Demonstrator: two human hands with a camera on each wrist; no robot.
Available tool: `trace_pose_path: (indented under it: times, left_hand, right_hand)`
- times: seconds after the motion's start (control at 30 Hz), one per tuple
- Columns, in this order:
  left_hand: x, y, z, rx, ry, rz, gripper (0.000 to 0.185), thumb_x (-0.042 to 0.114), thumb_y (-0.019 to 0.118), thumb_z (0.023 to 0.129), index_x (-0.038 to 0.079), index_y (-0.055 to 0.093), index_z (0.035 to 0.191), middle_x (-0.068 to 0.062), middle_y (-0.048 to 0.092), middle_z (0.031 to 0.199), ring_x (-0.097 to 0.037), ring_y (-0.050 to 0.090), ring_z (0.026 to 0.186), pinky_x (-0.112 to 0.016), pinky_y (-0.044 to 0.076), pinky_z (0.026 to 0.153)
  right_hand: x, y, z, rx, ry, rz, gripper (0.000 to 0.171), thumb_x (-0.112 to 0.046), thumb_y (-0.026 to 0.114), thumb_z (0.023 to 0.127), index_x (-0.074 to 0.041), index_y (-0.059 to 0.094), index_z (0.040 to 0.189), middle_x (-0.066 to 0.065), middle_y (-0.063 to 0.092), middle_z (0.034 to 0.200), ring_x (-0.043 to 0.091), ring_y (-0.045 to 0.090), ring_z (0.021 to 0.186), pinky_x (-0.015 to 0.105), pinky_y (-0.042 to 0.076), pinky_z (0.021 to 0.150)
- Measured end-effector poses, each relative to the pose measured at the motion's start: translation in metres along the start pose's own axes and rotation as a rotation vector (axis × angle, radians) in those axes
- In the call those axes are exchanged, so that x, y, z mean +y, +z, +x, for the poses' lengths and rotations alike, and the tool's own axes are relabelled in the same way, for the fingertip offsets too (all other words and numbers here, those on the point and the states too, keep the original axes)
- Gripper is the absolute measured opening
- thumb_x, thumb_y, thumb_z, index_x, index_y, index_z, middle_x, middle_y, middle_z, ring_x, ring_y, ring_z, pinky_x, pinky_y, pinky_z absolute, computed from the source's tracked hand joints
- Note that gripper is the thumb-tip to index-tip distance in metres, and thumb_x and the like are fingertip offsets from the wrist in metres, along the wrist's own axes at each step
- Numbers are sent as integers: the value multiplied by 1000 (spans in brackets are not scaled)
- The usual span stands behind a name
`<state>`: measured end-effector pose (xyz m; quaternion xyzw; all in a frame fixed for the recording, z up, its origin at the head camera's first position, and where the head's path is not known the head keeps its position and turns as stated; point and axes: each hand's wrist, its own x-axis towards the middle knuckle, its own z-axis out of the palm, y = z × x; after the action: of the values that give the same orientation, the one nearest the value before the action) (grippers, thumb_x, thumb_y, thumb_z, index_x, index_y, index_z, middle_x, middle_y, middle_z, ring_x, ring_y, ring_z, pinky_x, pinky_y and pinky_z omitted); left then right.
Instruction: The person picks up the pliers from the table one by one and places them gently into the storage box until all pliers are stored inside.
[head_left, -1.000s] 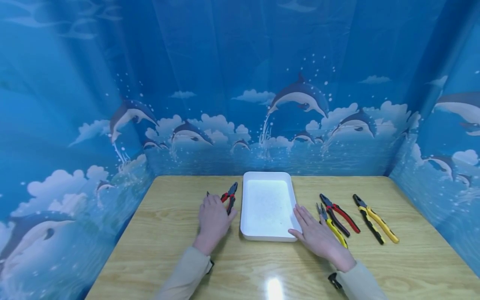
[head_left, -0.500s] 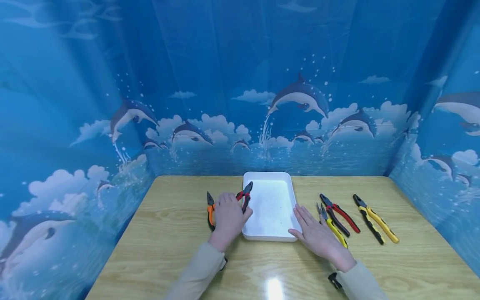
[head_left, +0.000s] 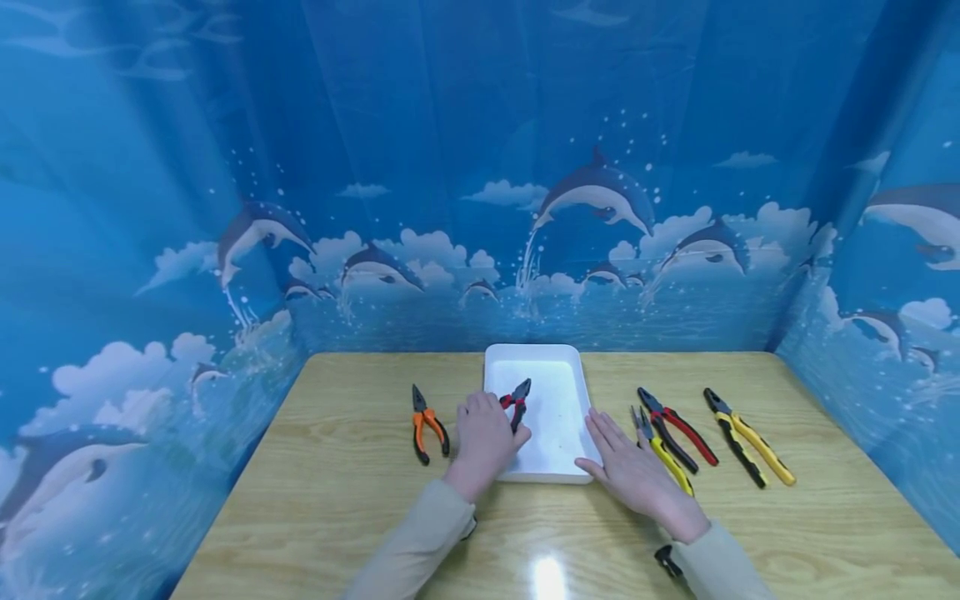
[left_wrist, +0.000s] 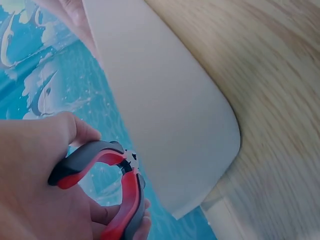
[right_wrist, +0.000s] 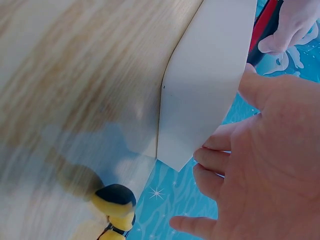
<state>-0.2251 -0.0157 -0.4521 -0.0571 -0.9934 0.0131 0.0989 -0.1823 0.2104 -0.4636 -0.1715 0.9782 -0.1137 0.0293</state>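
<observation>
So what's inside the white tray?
Nothing lies in the white tray where its floor shows. The left hand holds red-and-black pliers above it, hiding the floor beneath, and the right hand rests at its edge.

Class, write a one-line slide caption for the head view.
Left hand holds red pliers over a white tray; right hand rests flat at the tray's edge.

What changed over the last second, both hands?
The left hand, gripping the red-and-black pliers, carried them rightward from the table beside the white tray to over the tray. That uncovered the orange-handled pliers, which lie on the table. The right hand stayed flat at the tray's right edge, and the three pliers on the right did not move.
</observation>
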Motion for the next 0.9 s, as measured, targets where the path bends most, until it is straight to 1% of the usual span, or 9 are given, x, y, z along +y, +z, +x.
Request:
trace_pose_path:
  times: [0.17,0.27,0.37,0.5,0.73,0.83,0.9]
  left_hand:
    - [7,5,1,-33,18,39,66,64,57,91,-2,56,97,-14,53,90,-25,47,83,-38,48,77]
    - [11,9,2,-50,29,61,67,64,57,91,-3,57,98,-14,54,91,-25,49,84,-38,48,79]
    - [13,12,1,-72,41,75,69,64,57,91,-4,58,100,-15,56,92,-25,50,86,-38,48,81]
    - [16,15,1,-101,54,100,71,67,56,91,-3,59,103,-13,55,92,-24,50,86,-36,47,82]
    - [20,18,2,-101,62,150,68,67,55,91,0,61,101,-10,55,88,-22,48,82,-33,44,75]
    - [22,18,2,-99,62,156,66,64,56,92,-1,63,100,-11,57,87,-23,52,82,-35,45,78]
    - [23,18,1,-109,64,158,66,64,56,93,-1,65,101,-11,60,87,-23,55,83,-37,46,84]
  right_hand:
    - [0,0,0,11,-10,-8,74,-49,47,105,1,30,157,19,24,165,41,25,150,76,18,113]
    - [0,1,0,15,-16,-11,74,-49,46,105,1,30,157,19,24,165,41,25,151,76,18,114]
    - [0,1,0,15,-19,-12,74,-50,45,106,1,30,157,19,23,165,41,24,151,76,17,114]
    - [0,0,-1,11,-17,-16,74,-51,44,106,1,30,157,19,22,165,41,24,151,75,17,114]
    - [0,0,0,15,-12,-23,73,-48,46,106,1,31,157,19,24,165,41,25,151,75,18,114]
    - [0,-1,0,16,-11,-22,72,-48,47,106,1,31,157,19,24,165,41,25,150,75,19,114]
    - [0,-1,-1,15,-12,-19,72,-47,47,106,1,31,157,19,24,165,41,25,151,75,18,114]
